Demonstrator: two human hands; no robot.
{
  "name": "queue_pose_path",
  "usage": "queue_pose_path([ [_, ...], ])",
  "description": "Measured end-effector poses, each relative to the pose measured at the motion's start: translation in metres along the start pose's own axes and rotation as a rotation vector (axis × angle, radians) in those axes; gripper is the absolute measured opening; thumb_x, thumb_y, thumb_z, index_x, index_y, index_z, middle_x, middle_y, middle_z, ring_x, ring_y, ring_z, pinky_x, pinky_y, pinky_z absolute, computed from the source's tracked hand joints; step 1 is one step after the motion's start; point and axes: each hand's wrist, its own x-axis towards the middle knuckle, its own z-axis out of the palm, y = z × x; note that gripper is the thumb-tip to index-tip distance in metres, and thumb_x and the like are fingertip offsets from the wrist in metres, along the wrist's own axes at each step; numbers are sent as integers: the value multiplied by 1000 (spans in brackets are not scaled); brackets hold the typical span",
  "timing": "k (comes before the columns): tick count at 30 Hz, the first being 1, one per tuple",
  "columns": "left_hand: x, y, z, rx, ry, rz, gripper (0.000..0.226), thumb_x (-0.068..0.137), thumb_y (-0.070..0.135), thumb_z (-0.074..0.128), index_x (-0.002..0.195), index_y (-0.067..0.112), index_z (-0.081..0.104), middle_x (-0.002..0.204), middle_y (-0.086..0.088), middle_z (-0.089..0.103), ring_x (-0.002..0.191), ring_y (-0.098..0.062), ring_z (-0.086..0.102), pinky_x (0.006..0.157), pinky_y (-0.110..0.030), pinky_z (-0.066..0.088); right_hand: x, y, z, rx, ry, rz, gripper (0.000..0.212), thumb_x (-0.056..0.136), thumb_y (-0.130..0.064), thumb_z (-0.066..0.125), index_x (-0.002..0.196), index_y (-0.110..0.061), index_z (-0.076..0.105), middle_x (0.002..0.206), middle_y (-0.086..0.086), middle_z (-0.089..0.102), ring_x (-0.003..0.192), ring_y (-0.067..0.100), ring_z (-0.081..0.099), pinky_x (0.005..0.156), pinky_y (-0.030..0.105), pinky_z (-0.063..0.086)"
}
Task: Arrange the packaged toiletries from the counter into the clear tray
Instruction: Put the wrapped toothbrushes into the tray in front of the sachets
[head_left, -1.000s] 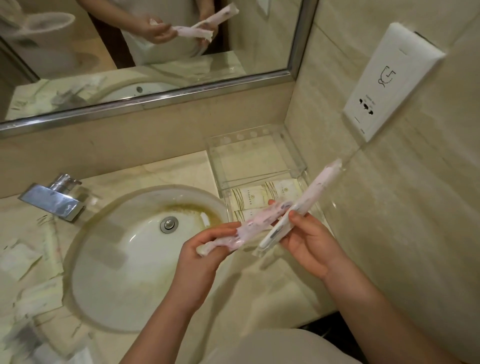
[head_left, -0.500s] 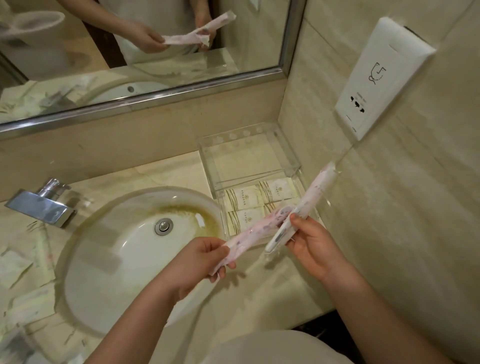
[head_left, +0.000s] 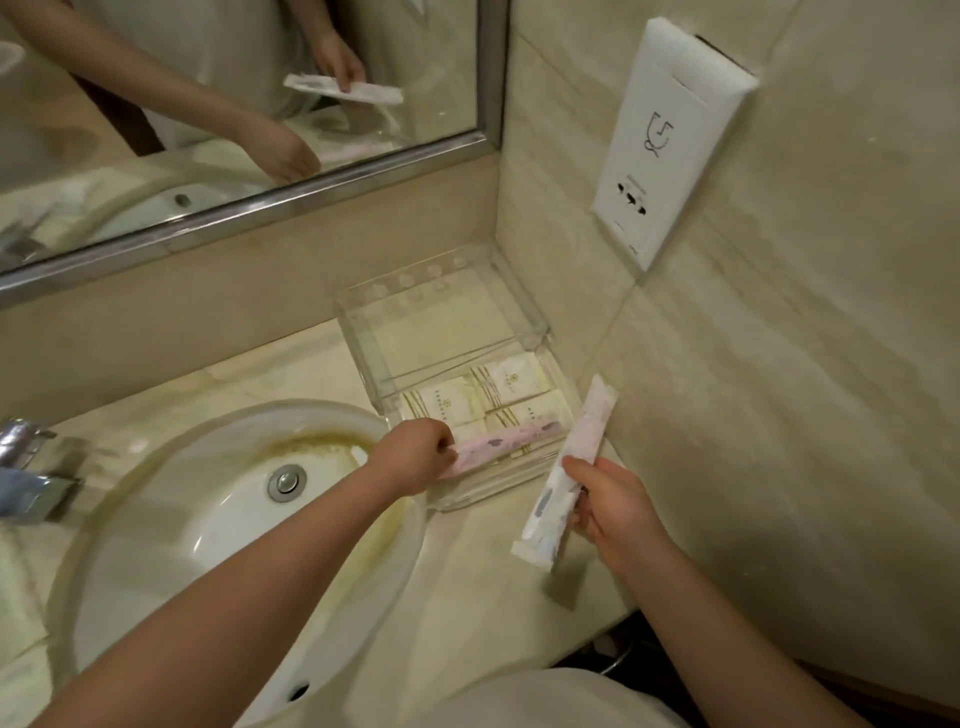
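Dim, warm yellowish indoor light, soft and diffuse; only faint shadows under the forearms and a small one on the counter (head_left: 519, 597). Mild glare on the sink (head_left: 208, 519) bowl and mirror (head_left: 156, 104) frame. Wide-angle bending at the edges, overall soft focus, faucet (head_left: 31, 483) at far left blurred

No legible words noted. A line-drawn pictogram and small dark socket-like marks are seen on the white rectangular wall panel (head_left: 670, 140). Small printed emblems on the cream square sachets (head_left: 511, 382) are too small to be read.
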Motion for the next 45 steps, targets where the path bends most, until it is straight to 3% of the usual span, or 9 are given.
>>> queue_pose_path([
  [5, 2, -1, 9, 230, -14, 37, 21, 88, 16, 47, 71, 14, 58, 69, -2, 57, 71, -24, 54, 54, -29, 34, 2, -3, 16, 49, -49, 63, 14, 93, -8, 62, 106, -3, 65, 92, 15, 74, 57, 14, 70, 40, 21, 43],
  [8, 4, -5, 14, 362, -48, 50, 11, 86, 18, 50, 77, 21, 56, 77, 2, 57, 82, -23, 50, 68, -33, 33, 8, -13, 30, 88, -32, 71, 14, 92, -9, 64, 104, -3, 66, 97, 17, 75, 68, 18, 74, 42, 21, 48],
  [13, 7, -6, 20, 347, 17, 9, 19, 86, 33, 59, 72, 20, 59, 77, 0, 61, 87, -22, 46, 76, -37, 29, 27, -24, 42, -25, 58, 58, 17, 87, -18, 69, 102, -9, 72, 63, 0, 64, 53, 7, 55, 41, 20, 33],
  [15, 4, -9, 20, 193, 76, -5, 21, 79, 35, 67, 70, 25, 51, 77, 4, 57, 88, -22, 51, 78, -38, 37, 34, -26, 48, -37, 60, 73, 17, 87, -19, 69, 100, -9, 72, 60, 0, 61, 46, 4, 52, 40, 20, 32],
  [20, -23, -17, 14, -609, 293, -137, 41, 84, 20, 66, 123, 27, 56, 97, 9, 61, 91, -12, 60, 76, -31, 47, 39, -29, 71, -22, -23, 128, 17, 90, -16, 68, 103, -5, 70, 67, 2, 68, 48, 2, 60, 43, 17, 38],
  [26, -20, -30, 16, -864, 401, -285, 8, 83, 18, 73, 87, 16, 67, 76, -3, 63, 64, -17, 52, 65, -32, 43, 43, -26, 85, 1, -51, 152, 20, 93, -23, 65, 106, -9, 68, 74, 2, 69, 54, 6, 62, 45, 20, 37],
  [35, -16, -35, 22, -339, 357, -219, 15, 82, 35, 67, 89, 21, 68, 74, 5, 67, 73, -18, 62, 62, -29, 46, 79, -40, 50, -491, 245, -216, 32, 90, -22, 64, 119, -15, 56, 107, 7, 70, 52, 3, 64, 46, 22, 43],
  [38, -14, -29, 27, -3, 385, -127, 26, 82, 40, 62, 95, 20, 71, 86, -1, 70, 80, -23, 64, 69, -35, 51, 83, -35, 45, -709, 275, -282, 25, 88, -25, 65, 111, -19, 57, 110, 4, 70, 70, 15, 70, 63, 28, 51],
  [45, -30, -16, 50, 187, 465, -30, 52, 82, 32, 61, 128, 8, 58, 135, -18, 54, 118, -38, 50, 92, -46, 46, 75, -29, 41, -1173, 381, -626, 34, 87, -24, 66, 120, -25, 60, 116, 2, 62, 102, 24, 61, 77, 34, 46],
])
